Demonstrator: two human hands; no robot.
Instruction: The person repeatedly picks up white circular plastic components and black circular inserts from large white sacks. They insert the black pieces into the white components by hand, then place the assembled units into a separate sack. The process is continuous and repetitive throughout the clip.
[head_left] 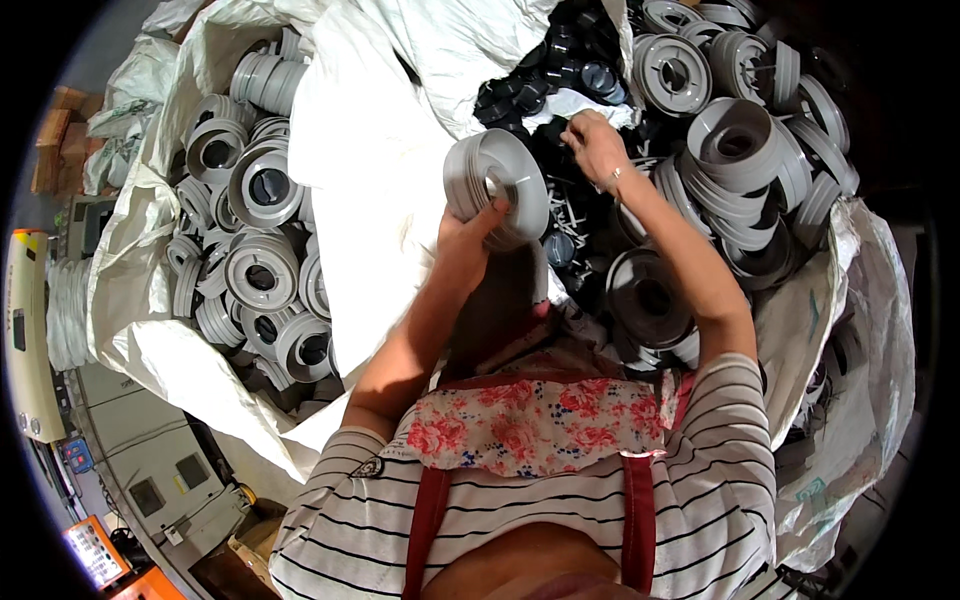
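Observation:
My left hand (pixel 464 248) grips a round grey plastic part (pixel 522 172) by its lower edge, thumb hooked into the central opening. The part is tilted, showing its ribbed side and wide smooth rim. To the right and slightly farther off, my right hand (pixel 598 150) has its fingers bent together above a heap of dark pieces. Whatever lies between those fingertips is hidden. Small black caps (pixel 548 72) are piled just beyond it. Thin white pins (pixel 572 222) lie among dark pieces below the right hand, beside a dark round cap (pixel 559 248).
A white woven sack (pixel 140 290) at left holds many grey round parts (pixel 262 270). Another sack (pixel 868 270) at right surrounds more grey parts (pixel 735 140). White sheeting (pixel 375 200) drapes between. Machine cabinets (pixel 150 450) stand at the lower left.

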